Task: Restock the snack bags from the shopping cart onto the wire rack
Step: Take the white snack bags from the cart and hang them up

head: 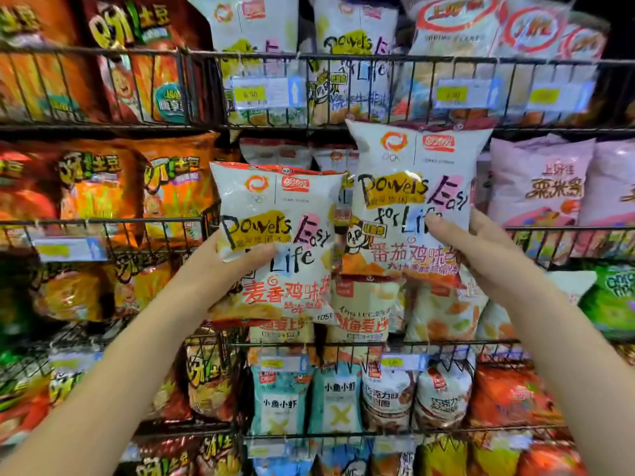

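Two white glossy plastic snack bags [275,242] | left hand [223,266] grasps the lower, right hand [481,249] the higher, thumbs on fronts | held upright, labels out, before black wire rack [429,58] middle tier, likely matching like stock behind | front rail [584,228] bars entry; pink bags [539,187] crowd right

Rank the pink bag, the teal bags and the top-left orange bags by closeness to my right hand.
1. Pink bag, just up-right of the right hand.
2. Teal bags, lower shelf, down left.
3. Orange bags, top shelf, far left.
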{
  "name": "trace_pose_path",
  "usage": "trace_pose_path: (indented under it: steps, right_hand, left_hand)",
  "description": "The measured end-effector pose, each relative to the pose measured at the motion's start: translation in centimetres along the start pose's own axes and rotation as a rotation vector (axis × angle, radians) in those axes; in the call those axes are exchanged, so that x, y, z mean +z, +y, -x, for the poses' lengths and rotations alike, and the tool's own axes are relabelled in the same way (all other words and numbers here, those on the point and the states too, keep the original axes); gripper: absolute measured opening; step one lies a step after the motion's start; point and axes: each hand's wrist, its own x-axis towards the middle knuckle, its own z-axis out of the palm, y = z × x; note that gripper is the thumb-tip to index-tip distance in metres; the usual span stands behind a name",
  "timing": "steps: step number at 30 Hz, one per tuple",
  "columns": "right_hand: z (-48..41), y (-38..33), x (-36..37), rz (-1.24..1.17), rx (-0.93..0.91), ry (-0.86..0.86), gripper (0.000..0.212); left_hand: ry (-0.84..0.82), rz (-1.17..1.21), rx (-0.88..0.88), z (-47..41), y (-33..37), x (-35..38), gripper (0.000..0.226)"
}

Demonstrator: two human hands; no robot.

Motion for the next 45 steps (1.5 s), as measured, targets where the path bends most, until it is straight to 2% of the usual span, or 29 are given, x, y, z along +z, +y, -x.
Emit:
trace_pose_path:
  steps: [4, 9, 13, 14, 15, 17, 22, 25, 28, 31, 34, 37, 38, 42, 45]
  right_hand:
    - [-3.7, -2.1, -0.5, 0.055, -0.113, 0.019, 0.051]
    - [-8.0, -3.0, 0.1, 0.12, -0.234, 0.037, 0.039]
    - [-10.4, -1.8, 1.2, 0.178, -0.271, 0.033, 0.049]
    - [-10.7, -1.4, 1.4, 0.191, -0.27, 0.035, 0.05]
    - [-11.1, -0.9, 1.6, 0.203, -0.272, 0.043, 0.051]
    - [-11.8, 0.4, 1.5, 0.237, -0.25, 0.053, 0.051]
    - [-11.9, 2.3, 1.8, 0.381, -0.146, -0.029, 0.057]
    - [-12.2, 2.4, 2.3, 0.485, -0.112, -0.048, 0.055]
    - [-12.7, 2.4, 2.7, 0.591, -0.038, -0.093, 0.047]
    - [-13.8, 2.5, 2.8, 0.692, 0.058, -0.106, 0.039]
    - [-14.5, 2.3, 3.0, 0.726, 0.103, -0.151, 0.043]
    - [-15.2, 2.4, 3.1, 0.779, 0.137, -0.171, 0.047]
    - [-15.3, 2.5, 3.1, 0.805, 0.142, -0.185, 0.05]
    - [-15.4, 2.2, 3.0, 0.815, 0.185, -0.232, 0.059]
    - [-15.6, 2.2, 2.9, 0.767, 0.214, -0.252, 0.07]
  left_hand:
    - [0.028, 0.018, 0.008, -0.8, 1.3, -0.6, 0.059]
    - [0.031, 0.046, 0.044, -1.2, 1.4, -1.2, 0.089]
    - [0.015, 0.085, 0.062, -1.8, 0.7, -1.9, 0.069]
    - [0.024, 0.093, 0.054, -2.0, 0.4, -2.1, 0.072]
    - [0.035, 0.094, 0.048, -2.1, 0.1, -2.2, 0.084]
    - [0.062, 0.084, 0.04, -2.4, -0.3, -2.6, 0.11]
    - [0.078, 0.099, 0.05, -3.5, -1.4, -3.1, 0.11]
    - [0.056, 0.1, 0.055, -3.9, -1.6, -2.8, 0.097]
    - [0.067, 0.106, 0.039, -3.7, -1.5, -2.4, 0.071]
    - [0.044, 0.131, 0.054, -4.1, -1.9, -2.1, 0.07]
    - [0.02, 0.145, 0.038, -4.0, -1.8, -1.6, 0.051]
    - [0.012, 0.107, 0.042, -4.1, -2.1, -1.5, 0.092]
    - [0.016, 0.111, 0.056, -3.9, -2.0, -1.5, 0.099]
    - [0.002, 0.109, 0.076, -3.7, -1.9, -1.6, 0.087]
    - [-0.007, 0.116, 0.072, -4.0, -2.2, -1.7, 0.087]
